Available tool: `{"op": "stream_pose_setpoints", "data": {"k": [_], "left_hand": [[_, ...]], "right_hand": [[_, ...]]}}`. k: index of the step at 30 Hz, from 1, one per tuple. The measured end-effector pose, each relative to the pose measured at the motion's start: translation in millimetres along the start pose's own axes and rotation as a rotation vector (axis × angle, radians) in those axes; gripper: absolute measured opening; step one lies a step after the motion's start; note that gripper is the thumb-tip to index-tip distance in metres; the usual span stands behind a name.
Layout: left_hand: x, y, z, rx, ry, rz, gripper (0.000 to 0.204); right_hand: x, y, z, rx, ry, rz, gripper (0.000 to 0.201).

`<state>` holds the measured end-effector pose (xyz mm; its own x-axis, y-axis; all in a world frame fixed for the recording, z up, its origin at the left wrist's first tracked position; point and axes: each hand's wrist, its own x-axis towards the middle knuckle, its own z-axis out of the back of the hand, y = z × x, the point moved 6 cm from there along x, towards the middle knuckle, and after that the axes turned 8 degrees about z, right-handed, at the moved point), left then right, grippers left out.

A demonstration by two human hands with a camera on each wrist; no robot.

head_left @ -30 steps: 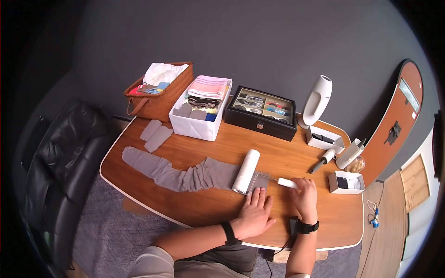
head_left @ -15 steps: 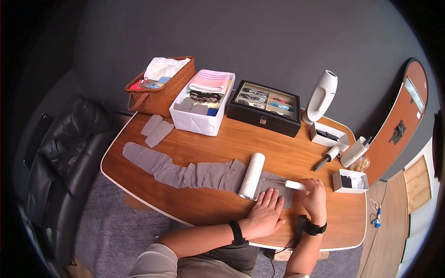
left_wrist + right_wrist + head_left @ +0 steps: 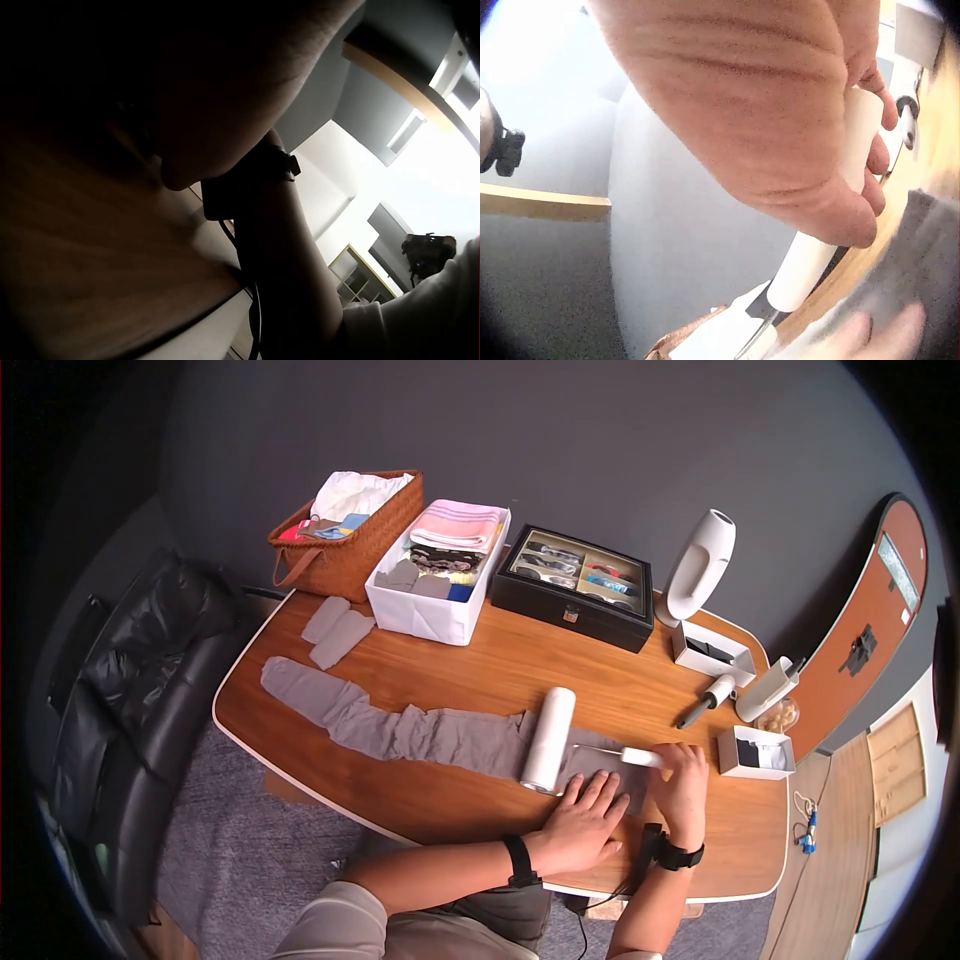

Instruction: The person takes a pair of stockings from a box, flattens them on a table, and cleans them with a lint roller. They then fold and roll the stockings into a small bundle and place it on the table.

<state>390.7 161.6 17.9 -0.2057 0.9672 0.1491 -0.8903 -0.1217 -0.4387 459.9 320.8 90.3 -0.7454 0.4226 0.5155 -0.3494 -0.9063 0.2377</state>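
Note:
A long grey stocking-like garment (image 3: 470, 740) lies stretched across the table, with wrinkles along its middle. Across its right part rests a lint roller (image 3: 550, 740) with a wide white roll and a wire frame. My right hand (image 3: 682, 790) grips its white handle (image 3: 640, 757); in the right wrist view, fingers and thumb curl around the handle (image 3: 806, 266). Just right of the roll, my left hand (image 3: 583, 825) presses the garment's right end with spread, straight fingers. The left wrist view is dark and shows mostly the palm's edge.
Two folded grey pieces (image 3: 340, 638) lie at the back left, before a wicker basket (image 3: 390, 525) and a white bin (image 3: 425, 622) of clothes. A black glasses case (image 3: 570, 600), a second lint roller (image 3: 708, 700) and small white boxes (image 3: 757, 768) stand farther right.
The roller and both hands have shifted to the right. More of the garment now shows to the right of the roll, and its middle looks less bunched.

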Motion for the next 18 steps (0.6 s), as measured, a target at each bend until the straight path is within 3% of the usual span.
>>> {"op": "stream_pose_setpoints", "data": {"k": [2,11,18], "left_hand": [[0,-1,1,0.002,0.009,0.001,0.082],[5,-6,2,-0.016,0.049,-0.007,0.082],[8,-9,-6,-0.012,0.025,-0.059,0.081]], "right_hand": [[-4,-7,4,-0.030,0.027,-0.084,0.027],[6,36,-11,0.029,0.008,0.059,0.026],[-2,4,-4,-0.171,-0.031,-0.072,0.021]]}}
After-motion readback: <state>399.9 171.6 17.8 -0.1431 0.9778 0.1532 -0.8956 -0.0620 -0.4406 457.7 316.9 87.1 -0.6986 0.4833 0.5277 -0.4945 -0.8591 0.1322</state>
